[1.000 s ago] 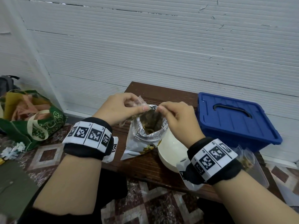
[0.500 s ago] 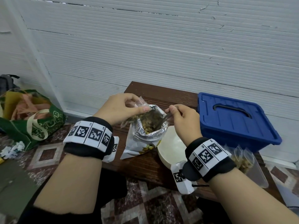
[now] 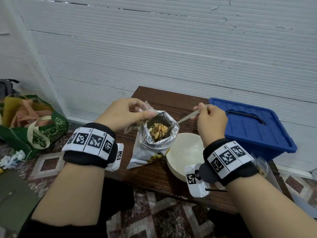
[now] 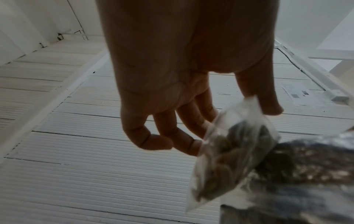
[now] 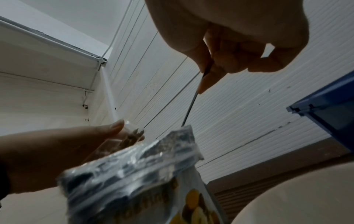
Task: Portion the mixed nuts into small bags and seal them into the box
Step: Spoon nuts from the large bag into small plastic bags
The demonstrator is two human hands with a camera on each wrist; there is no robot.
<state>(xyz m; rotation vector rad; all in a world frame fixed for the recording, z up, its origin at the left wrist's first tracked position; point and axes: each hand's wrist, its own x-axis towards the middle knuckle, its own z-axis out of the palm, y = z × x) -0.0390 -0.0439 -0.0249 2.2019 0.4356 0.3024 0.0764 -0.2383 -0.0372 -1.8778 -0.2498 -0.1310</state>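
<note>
A foil pouch of mixed nuts (image 3: pixel 151 148) stands open on the dark wooden table (image 3: pixel 154 174). My right hand (image 3: pixel 208 117) pinches the handle of a metal spoon (image 3: pixel 185 119), whose bowl, heaped with nuts (image 3: pixel 158 130), sits in the pouch mouth. My left hand (image 3: pixel 127 114) pinches a small clear bag (image 4: pixel 233 153) partly filled with nuts, held against the pouch's left rim. In the right wrist view the spoon handle (image 5: pixel 191 104) runs down into the pouch (image 5: pixel 134 174). The blue box (image 3: pixel 248 129) with its lid on stands at the right.
A cream bowl (image 3: pixel 185 152) sits just right of the pouch, under my right wrist. Clear bags (image 3: pixel 264 167) lie at the table's right front edge. A green tote bag (image 3: pixel 29 127) stands on the tiled floor to the left. A white panelled wall runs behind the table.
My right hand has drawn back to the right and up from the pouch mouth, lifting a spoon loaded with nuts into view. The left hand has kept its hold on the small bag.
</note>
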